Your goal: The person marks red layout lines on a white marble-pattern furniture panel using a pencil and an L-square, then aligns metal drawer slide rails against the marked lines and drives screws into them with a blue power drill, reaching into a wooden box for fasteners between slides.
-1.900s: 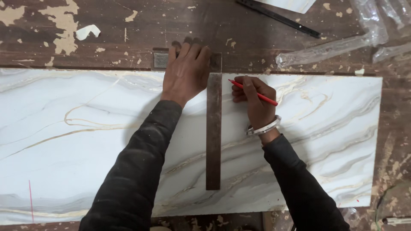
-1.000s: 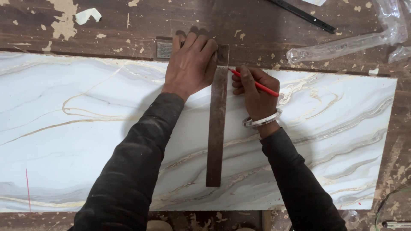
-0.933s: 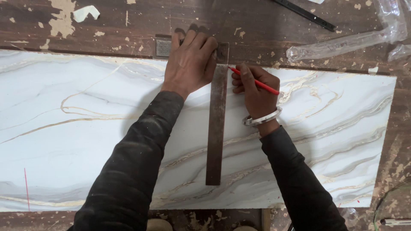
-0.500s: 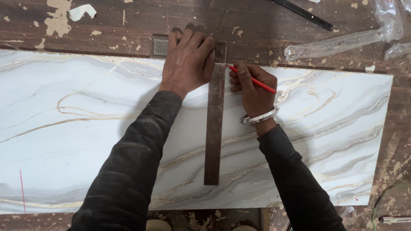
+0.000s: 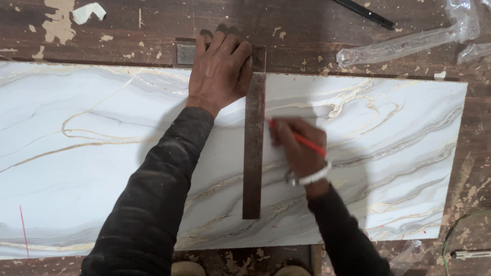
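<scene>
The right hand [image 5: 299, 151], clamped on a red pencil [image 5: 299, 139], draws beside the metal square [image 5: 253, 138]; the left hand [image 5: 220, 69] presses it flat on the marble-patterned tile [image 5: 102, 163], over the bench [image 5: 307, 30]. Best keep the tip tight against the blade

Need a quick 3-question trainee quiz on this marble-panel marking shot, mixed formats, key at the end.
1. True or false: the left hand presses the metal square down at the far edge of the white veined panel.
2. What does the right hand hold?
A. a red pencil
B. a knife
C. a brush
3. Fill in: the pencil tip sits against the square's ____ edge.

Key: 1 true; 2 A; 3 right.
</scene>
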`<act>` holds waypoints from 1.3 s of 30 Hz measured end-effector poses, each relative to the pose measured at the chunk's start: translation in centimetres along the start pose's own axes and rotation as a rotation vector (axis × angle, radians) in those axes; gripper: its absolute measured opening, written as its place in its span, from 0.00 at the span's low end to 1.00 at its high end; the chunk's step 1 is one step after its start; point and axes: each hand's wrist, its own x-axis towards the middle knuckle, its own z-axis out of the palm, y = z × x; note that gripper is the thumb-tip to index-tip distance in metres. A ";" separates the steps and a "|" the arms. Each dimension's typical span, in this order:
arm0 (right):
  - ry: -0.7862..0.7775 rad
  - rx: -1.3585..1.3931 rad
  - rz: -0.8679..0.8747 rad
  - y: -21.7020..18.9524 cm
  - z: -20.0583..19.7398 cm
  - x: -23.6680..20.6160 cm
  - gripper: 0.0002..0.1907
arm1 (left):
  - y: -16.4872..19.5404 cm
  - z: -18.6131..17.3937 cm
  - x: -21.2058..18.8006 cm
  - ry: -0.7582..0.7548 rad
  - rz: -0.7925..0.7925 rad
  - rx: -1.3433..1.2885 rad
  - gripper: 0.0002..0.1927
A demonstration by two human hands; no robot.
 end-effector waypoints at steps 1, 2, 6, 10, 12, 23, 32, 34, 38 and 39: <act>0.000 -0.020 0.020 -0.3 -0.2 -1.5 0.09 | 0.1 0.1 0.2 0.002 -0.003 -0.006 0.07; 0.002 -0.038 0.040 -0.4 -0.4 -2.9 0.09 | 0.1 0.3 0.4 0.004 0.000 -0.009 0.06; -0.046 -0.080 0.197 0.0 -1.9 -6.4 0.09 | 0.2 1.6 1.3 0.005 0.017 -0.013 0.05; -0.037 0.067 0.360 -0.1 -2.4 -8.7 0.11 | 0.4 1.3 0.4 0.030 0.033 -0.007 0.07; -0.046 0.065 0.367 -1.9 -0.2 -12.7 0.11 | 0.6 -1.3 -2.8 0.038 0.045 0.003 0.08; -0.084 -0.079 0.428 -3.2 1.9 -16.0 0.10 | -0.9 -3.1 -3.3 0.060 0.043 -0.038 0.03; -0.159 -0.044 0.687 -3.0 0.5 -21.1 0.12 | -1.3 -2.7 -4.0 0.121 0.089 -0.043 0.04; -0.007 -0.022 0.488 -3.6 -0.7 -20.5 0.11 | -1.1 -2.7 -3.9 0.119 0.082 -0.039 0.04; 0.027 0.029 0.288 -3.5 -1.8 -17.1 0.09 | -0.9 -2.9 -3.7 0.087 0.059 -0.033 0.03; -0.007 -0.020 0.252 -3.1 -1.8 -15.8 0.09 | -0.9 -2.9 -3.8 0.082 0.049 -0.039 0.03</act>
